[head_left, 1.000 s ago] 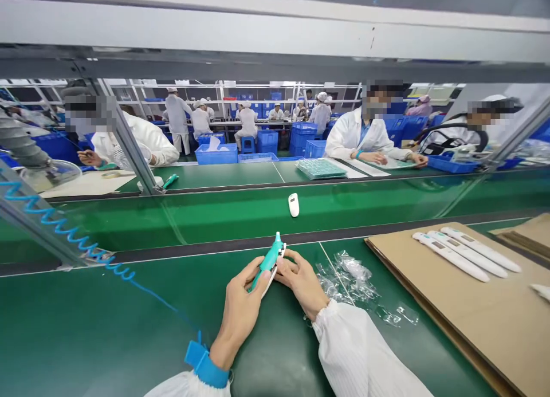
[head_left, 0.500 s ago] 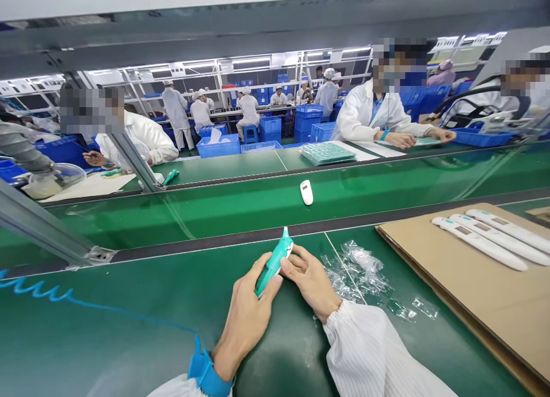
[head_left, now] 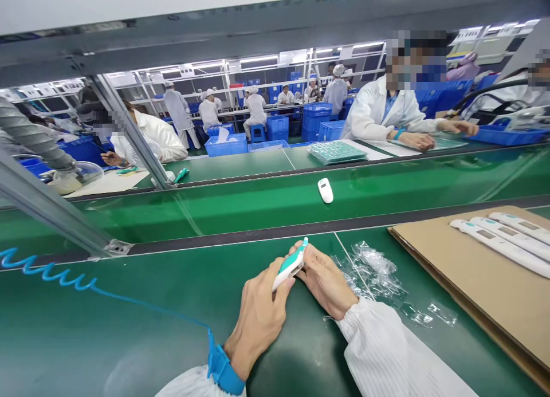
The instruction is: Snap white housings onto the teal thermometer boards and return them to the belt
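While both hands meet over the green tabletop [head_left: 129, 328], they carry a small teal-and-white pen-shaped device [head_left: 291, 264] between them, lifted just clear of the surface near its far edge. The left hand [head_left: 260, 317] has its fingers curled and pinching the lower, white end of the device, thumb on top. The right hand [head_left: 325, 279] closes its fingers around the upper part from the other side, fingertips pressed against the casing near the teal face. The device tilts up and away, its tip pointing toward the conveyor belt [head_left: 266, 202].

Judging by the grip, the two halves of the casing seem to be squeezed or seated together. To do that well, pressure should be even along the seam and not only at one end, with the left hand steadying while the right works. Keeping the device low over the tabletop guards against a drop.

Crumpled clear plastic bags [head_left: 373, 271] lie just beside the right hand. Farther right, a cardboard sheet [head_left: 451, 271] carries several long white devices [head_left: 498, 242] side by side. A small white unit [head_left: 325, 190] rides the belt. A blue wrist strap [head_left: 223, 368] with a coiled cord [head_left: 47, 271] sits on the left wrist.
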A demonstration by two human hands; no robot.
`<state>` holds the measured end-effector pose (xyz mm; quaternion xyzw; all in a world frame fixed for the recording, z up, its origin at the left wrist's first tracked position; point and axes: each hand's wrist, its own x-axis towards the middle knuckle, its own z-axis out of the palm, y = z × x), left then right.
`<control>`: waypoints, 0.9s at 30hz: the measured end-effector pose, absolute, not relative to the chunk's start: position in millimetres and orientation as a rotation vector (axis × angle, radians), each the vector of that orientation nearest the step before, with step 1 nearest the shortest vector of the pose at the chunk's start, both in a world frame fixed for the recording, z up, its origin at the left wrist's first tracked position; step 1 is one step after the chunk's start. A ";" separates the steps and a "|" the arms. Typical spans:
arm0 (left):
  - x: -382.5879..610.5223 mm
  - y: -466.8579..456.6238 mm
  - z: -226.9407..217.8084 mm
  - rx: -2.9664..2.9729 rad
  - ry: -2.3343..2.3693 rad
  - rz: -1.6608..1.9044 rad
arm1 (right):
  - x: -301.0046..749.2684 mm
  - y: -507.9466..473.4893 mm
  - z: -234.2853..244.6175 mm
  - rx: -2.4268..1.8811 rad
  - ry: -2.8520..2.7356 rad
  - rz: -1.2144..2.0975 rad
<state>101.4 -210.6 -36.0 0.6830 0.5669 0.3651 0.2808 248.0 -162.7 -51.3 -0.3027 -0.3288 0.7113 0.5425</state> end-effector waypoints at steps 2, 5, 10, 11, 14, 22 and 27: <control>102.6 -212.0 -35.4 1.793 1.526 0.956 | 249.6 -162.4 -52.6 -0.789 -0.801 1.673; 105.2 -214.9 -33.3 1.760 1.546 0.906 | 251.8 -161.8 -53.7 -0.889 -0.841 1.660; 107.7 -219.9 -28.0 1.829 1.649 0.836 | 251.3 -165.4 -51.0 -0.907 -0.848 1.697; 108.0 -221.0 -26.8 1.832 1.661 0.829 | 250.7 -166.6 -50.6 -0.924 -0.848 1.685; 108.7 -222.9 -24.9 1.820 1.662 0.815 | 249.9 -168.1 -50.4 -0.977 -0.878 1.628; 105.3 -218.1 -30.0 1.510 1.619 0.898 | 259.4 -161.7 -54.6 -0.943 -0.953 1.796; 97.1 -215.8 -35.3 1.663 1.699 0.822 | 261.1 -163.5 -58.4 -0.966 -0.996 1.747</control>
